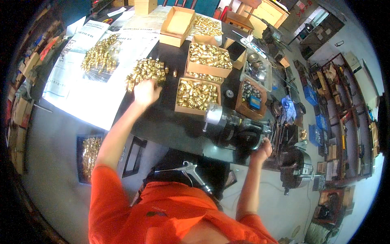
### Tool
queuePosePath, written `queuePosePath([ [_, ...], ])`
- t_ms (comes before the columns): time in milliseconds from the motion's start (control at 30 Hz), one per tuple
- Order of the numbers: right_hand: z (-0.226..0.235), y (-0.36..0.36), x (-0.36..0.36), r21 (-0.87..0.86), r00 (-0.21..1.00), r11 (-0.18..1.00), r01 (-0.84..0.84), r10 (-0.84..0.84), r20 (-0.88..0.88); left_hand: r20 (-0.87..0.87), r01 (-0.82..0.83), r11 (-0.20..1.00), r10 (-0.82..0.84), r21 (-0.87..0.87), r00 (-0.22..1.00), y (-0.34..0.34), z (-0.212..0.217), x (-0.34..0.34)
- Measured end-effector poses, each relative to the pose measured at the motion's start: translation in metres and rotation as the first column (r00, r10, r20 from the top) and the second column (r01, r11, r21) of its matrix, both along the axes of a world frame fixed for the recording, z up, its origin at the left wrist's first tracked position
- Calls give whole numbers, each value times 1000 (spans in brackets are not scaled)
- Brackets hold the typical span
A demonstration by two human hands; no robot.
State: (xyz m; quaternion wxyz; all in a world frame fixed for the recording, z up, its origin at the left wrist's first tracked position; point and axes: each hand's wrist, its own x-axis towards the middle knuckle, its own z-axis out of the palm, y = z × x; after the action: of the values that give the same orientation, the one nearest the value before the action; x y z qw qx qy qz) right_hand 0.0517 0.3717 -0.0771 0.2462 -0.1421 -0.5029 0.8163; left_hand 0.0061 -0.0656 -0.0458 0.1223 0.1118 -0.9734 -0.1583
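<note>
My left hand (147, 92) is at the near edge of a loose pile of brass fittings (148, 70). Its fingers are curled in, and whatever they hold is hidden behind the hand. My right hand (263, 150) is closed at the right end of a small bench machine (243, 132), on what looks like its handle. At the machine's left end is a round silver chuck (216, 114). Close behind that stands an open cardboard box of brass fittings (197, 94), with another full box (209, 57) farther back. One single fitting (175, 73) stands right of the pile.
Newspaper (77, 91) with more brass parts (100, 57) covers the table's left. A tray with a blue box (254, 101) stands behind the machine, and a vise (296, 164) sits right. An air blow gun (187, 168) lies before me. A bin of brass parts (90, 156) is lower left.
</note>
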Motion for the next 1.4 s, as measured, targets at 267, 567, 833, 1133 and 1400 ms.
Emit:
queuePosePath([
  [267, -3, -1, 3, 42, 1000, 999, 23, -23, -11, -99, 228, 586, -243, 777, 965, 12, 9, 16],
  [567, -3, 0, 5, 49, 997, 996, 72, -73, 22, -432, 511, 66, -450, 857, 782, 88, 64, 58],
  [833, 6, 6, 27, 44, 994, 998, -54, 58, -98, -395, 512, 128, -488, 850, 778, 91, 74, 54],
  [1133, 107, -5, 7, 183, 986, 977, -107, 128, -110, -417, 543, 139, -496, 828, 762, 91, 74, 55],
  [1400, 35, 25, -93, 195, 992, 976, -101, 112, -49, -479, 648, 234, -505, 725, 718, 93, 68, 53],
])
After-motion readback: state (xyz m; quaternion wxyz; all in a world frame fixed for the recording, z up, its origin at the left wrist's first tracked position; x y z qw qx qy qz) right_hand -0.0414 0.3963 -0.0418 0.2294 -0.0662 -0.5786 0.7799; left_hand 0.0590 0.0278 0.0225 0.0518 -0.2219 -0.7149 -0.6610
